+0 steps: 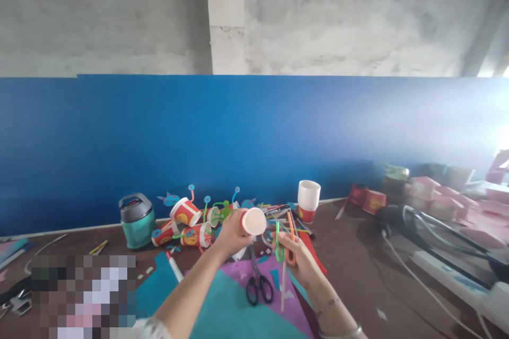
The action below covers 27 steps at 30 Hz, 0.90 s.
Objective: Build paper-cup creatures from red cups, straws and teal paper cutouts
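My left hand (230, 233) holds a paper cup (253, 221) on its side, its white bottom facing me. My right hand (299, 260) grips bent drinking straws, one green (278, 241) and one orange (291, 238), just right of the cup. Black-handled scissors (258, 283) lie below my hands on purple paper (292, 304) and teal paper (226, 312). Both hands hover above the brown table (358, 265).
Several decorated red paper cups (185, 222) with straw feelers lie behind my left hand. A teal lidded jug (136, 220) stands at the left, a stack of white cups (308, 200) at the back. A glue stick (174, 266) lies near. Pink boxes (445, 198), cables and a blue wall panel (254, 132) bound the right and rear.
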Available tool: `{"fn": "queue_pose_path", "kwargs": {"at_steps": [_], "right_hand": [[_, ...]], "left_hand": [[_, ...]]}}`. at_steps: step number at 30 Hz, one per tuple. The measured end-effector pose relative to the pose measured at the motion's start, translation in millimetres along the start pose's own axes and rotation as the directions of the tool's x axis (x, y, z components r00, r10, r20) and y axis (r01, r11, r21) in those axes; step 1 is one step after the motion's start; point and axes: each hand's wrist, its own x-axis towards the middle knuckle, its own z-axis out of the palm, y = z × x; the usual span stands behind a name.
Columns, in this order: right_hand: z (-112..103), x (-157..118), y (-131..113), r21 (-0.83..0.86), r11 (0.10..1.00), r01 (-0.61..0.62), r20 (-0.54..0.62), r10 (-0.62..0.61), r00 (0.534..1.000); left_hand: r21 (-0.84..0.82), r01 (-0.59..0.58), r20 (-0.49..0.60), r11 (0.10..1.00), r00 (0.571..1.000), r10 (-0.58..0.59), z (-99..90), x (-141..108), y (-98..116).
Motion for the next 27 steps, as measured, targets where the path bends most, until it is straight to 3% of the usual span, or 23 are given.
{"fn": "queue_pose_path", "kwargs": {"at_steps": [1,3,7,11,15,17,21,27], "right_hand": [[4,-1,-2,-0.068,0.998,0.009,0.018,-0.008,1.000],[17,-5,-5,-0.214,0.977,0.011,0.064,0.002,0.998],[53,-9,-13,-0.502,0.861,0.077,0.197,0.028,0.980],[86,-8,-20,-0.766,0.609,0.207,0.321,0.084,0.943],[104,-8,-22,-0.941,0.263,0.212,0.234,0.057,0.971],[107,-9,-20,-0.962,0.152,0.228,0.236,0.038,0.971],[110,-11,-15,-0.969,0.026,0.246,0.248,0.065,0.967],[113,-10,-8,-0.976,-0.015,0.217,0.217,0.031,0.976]], "left_hand": [[-0.057,0.026,-0.021,0.998,0.999,-0.027,-6.1,-7,1],[-0.371,0.097,-0.063,0.924,0.990,-0.129,-16.8,-26,5],[-0.528,0.169,-0.063,0.832,0.969,-0.237,-29.9,-64,14],[-0.517,0.165,-0.091,0.840,0.965,-0.246,-31.4,-92,12],[-0.428,0.136,-0.165,0.893,0.960,-0.225,-26.3,-110,2],[-0.367,0.104,-0.191,0.925,0.964,-0.184,-25.1,-115,0],[-0.367,0.132,-0.148,0.921,0.969,-0.198,-27.1,-118,2],[-0.433,0.157,-0.132,0.888,0.963,-0.235,-27.9,-118,7]]}}
